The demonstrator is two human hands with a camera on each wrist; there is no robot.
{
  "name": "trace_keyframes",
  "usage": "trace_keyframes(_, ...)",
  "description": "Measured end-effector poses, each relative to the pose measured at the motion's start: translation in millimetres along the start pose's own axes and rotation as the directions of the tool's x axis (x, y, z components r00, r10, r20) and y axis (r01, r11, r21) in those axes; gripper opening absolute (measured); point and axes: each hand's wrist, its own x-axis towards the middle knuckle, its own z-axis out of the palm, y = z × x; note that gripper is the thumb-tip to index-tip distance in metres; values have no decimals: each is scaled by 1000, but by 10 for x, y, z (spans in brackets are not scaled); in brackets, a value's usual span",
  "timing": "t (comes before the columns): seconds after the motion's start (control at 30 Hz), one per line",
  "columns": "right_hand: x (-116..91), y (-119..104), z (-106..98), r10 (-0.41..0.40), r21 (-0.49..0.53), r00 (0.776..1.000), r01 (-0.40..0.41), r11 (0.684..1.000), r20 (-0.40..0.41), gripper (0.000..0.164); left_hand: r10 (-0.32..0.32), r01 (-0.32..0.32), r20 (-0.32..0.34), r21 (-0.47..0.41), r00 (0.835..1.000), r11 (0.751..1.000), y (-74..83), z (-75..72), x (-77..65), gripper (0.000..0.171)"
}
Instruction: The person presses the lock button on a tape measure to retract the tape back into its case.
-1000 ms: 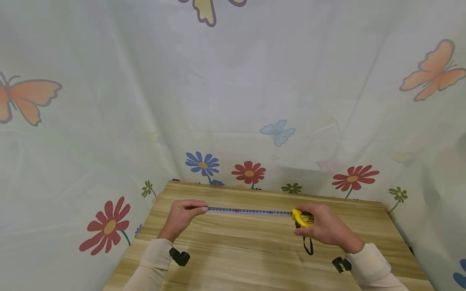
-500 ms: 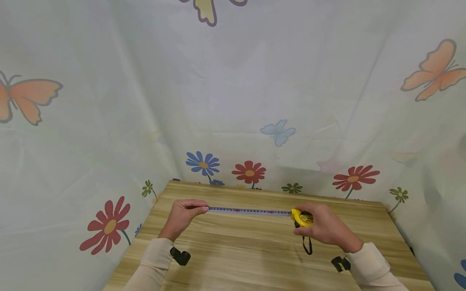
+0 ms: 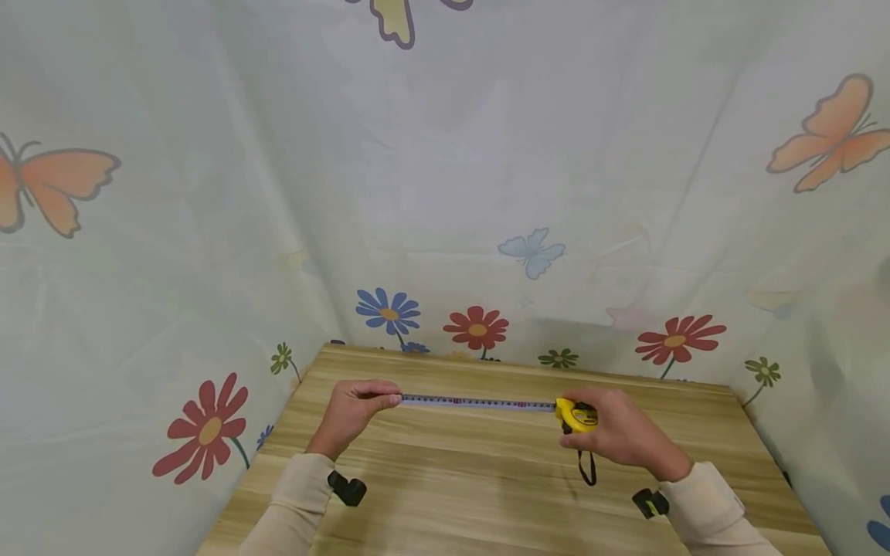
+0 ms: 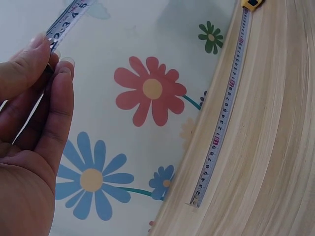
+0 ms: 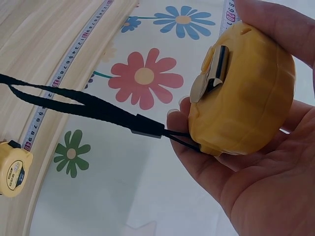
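Observation:
Between thumb and fingertips, my left hand (image 3: 354,409) pinches the end of a pulled-out tape measure blade (image 3: 480,403); its first numbers show in the left wrist view. My right hand (image 3: 622,428) grips the yellow tape measure case (image 5: 246,93) at the blade's other end. From the case hangs a black wrist strap (image 5: 93,105). The blade runs nearly straight across, above the wooden table. Both wrist views show a second tape measure blade (image 4: 224,118) lying extended on the table, with its yellow case (image 5: 12,169) at one end. In the head view I cannot make it out separately.
The wooden table (image 3: 445,479) meets a white curtain (image 3: 445,154) printed with flowers and butterflies at its back and sides. Small black devices (image 3: 348,489) sit at both wrists.
My left hand has shifted very slightly to the right with the tape end. The right hand and the case have hardly moved.

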Motion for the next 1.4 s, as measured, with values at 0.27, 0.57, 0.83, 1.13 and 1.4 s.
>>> trace_keyframes(0.27, 13, -9, -2, -3, -20, 1000, 3, 1000, -7, 60, 13, -13, 14, -15, 1000, 1000, 12, 4, 16, 16)
trace_keyframes(0.57, 10, -18, 14, -1, -24, 1000, 1, 1000, -6, 62, 2, -2, 23, -17, 1000, 1000, -4, 34, 16, 19)
trace_keyframes(0.83, 25, -31, 21, 0, -25, 1000, 0, 1000, -2, 62, -1, 1, 22, -10, 1000, 1000, 28, 44, -3, 20)
trace_keyframes(1.13, 27, -42, 25, 3, -21, 1000, -4, 1000, -4, 62, 8, -7, 32, -25, 999, 1000, 43, 69, -2, 15)
trace_keyframes(1.4, 48, -50, 35, 1, -17, 1000, -1, 1000, -6, 61, 18, -17, 45, -26, 999, 1000, 37, 80, 2, 20)
